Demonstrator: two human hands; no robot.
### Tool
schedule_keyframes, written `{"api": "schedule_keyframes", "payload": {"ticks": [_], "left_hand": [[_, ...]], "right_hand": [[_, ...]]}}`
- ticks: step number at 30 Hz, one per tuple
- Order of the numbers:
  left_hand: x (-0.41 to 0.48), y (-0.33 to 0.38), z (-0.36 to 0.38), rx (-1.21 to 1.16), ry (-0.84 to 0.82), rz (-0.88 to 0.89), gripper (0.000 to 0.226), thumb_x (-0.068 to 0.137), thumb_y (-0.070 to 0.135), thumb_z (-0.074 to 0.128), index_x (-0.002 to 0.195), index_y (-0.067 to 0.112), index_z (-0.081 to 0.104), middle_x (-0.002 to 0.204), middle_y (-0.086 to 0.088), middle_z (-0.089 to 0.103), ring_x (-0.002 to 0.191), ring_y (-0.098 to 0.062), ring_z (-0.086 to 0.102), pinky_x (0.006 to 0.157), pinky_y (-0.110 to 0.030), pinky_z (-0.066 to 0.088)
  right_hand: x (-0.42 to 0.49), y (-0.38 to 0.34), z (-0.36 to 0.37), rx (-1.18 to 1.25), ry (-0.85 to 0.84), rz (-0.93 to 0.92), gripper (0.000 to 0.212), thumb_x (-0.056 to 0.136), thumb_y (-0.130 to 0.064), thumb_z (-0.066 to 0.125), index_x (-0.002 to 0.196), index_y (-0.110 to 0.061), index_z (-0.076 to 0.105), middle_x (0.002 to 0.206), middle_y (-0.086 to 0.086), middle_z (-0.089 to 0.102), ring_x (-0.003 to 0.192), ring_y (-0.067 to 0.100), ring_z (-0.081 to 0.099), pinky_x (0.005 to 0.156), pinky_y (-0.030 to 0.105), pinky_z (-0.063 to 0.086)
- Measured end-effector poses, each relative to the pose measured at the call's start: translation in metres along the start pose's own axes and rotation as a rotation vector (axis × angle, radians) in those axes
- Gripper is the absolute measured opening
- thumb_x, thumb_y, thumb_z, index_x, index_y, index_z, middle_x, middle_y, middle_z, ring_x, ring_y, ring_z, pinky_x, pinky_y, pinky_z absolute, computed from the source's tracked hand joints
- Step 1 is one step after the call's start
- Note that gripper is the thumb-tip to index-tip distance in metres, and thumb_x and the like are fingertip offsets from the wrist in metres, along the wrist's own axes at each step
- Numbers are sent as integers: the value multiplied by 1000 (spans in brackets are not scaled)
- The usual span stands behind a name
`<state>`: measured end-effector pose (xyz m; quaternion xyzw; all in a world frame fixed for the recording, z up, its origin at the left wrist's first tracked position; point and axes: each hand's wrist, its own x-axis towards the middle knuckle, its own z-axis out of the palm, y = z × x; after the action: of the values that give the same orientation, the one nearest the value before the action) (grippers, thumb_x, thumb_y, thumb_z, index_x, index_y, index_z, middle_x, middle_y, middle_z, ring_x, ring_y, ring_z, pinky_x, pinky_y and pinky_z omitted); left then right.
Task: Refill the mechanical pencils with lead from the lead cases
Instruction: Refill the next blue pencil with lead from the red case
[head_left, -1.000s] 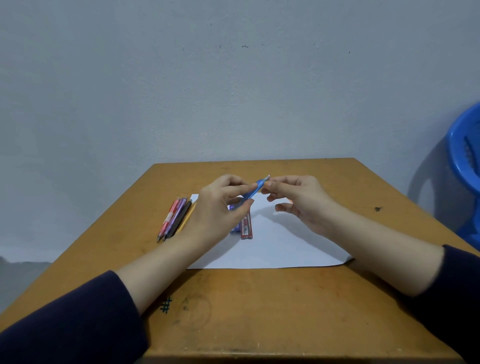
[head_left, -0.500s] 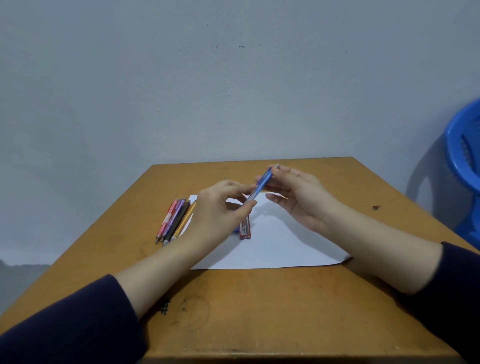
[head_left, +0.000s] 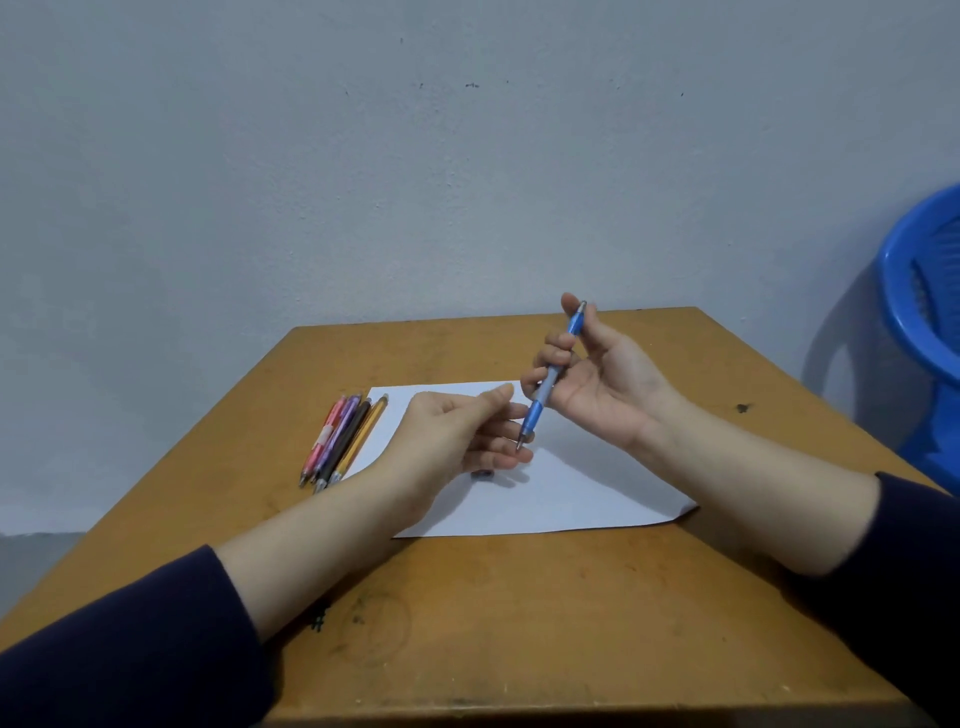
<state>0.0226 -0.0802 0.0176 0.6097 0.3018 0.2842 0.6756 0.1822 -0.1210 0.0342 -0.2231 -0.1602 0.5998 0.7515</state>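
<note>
One blue pencil gripped, four pencils lying.

Wooden bench, orange-brown top, scuffed and stained. One white sheet of paper lies flat near the centre. Four mechanical pencils lie side by side just left of the sheet, touching one another: pink, purple, dark brown, yellow, tips toward the near edge. A small dark object sits on the sheet, mostly hidden. Dark spot at right; ink scribble near the front left.
</note>
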Motion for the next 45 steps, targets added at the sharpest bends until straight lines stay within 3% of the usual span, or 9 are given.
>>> {"api": "schedule_keyframes", "payload": {"ticks": [3,6,12,22,27,45], "left_hand": [[-2,4,2,-112,-81,-171,44,98,33,48,101,-7,66,86,-22,71,67,-26,71,60,-26,59],[-6,5,3,-149,-214,-326,61,97,46,39,103,-9,66,89,-26,70,69,-30,71,65,-30,59],[-7,6,2,-162,-348,-463,78,92,60,33,103,-9,65,89,-27,69,73,-35,71,66,-33,60],[-5,5,0,-180,-414,-483,82,85,64,36,96,-10,70,89,-28,68,74,-36,70,68,-35,59],[-5,6,0,-178,-428,-479,81,75,63,43,95,-11,70,88,-28,68,72,-36,70,65,-34,60],[-6,6,-1,-165,-447,-479,83,75,64,43,97,-11,69,89,-29,68,72,-36,70,66,-34,60]], "right_hand": [[-3,-1,-1,62,49,38,43,97,-43,39,72,-11,56,51,-2,28,44,12,25,54,24,25],[-5,-4,-3,72,74,56,51,92,-45,38,53,-13,39,47,-4,21,39,13,19,44,23,22],[-8,-9,-1,62,94,8,48,87,-40,36,46,-18,25,39,-4,16,33,13,14,41,19,13],[-9,-7,-1,35,99,-38,32,70,-22,37,42,-18,23,37,-4,14,30,14,14,38,19,11],[-8,-7,-2,36,111,-41,35,74,-27,38,43,-18,22,38,-4,14,30,14,14,37,19,11],[-7,-8,-4,50,151,-49,32,71,-22,35,43,-17,23,38,-4,14,31,13,13,40,18,10]]}}
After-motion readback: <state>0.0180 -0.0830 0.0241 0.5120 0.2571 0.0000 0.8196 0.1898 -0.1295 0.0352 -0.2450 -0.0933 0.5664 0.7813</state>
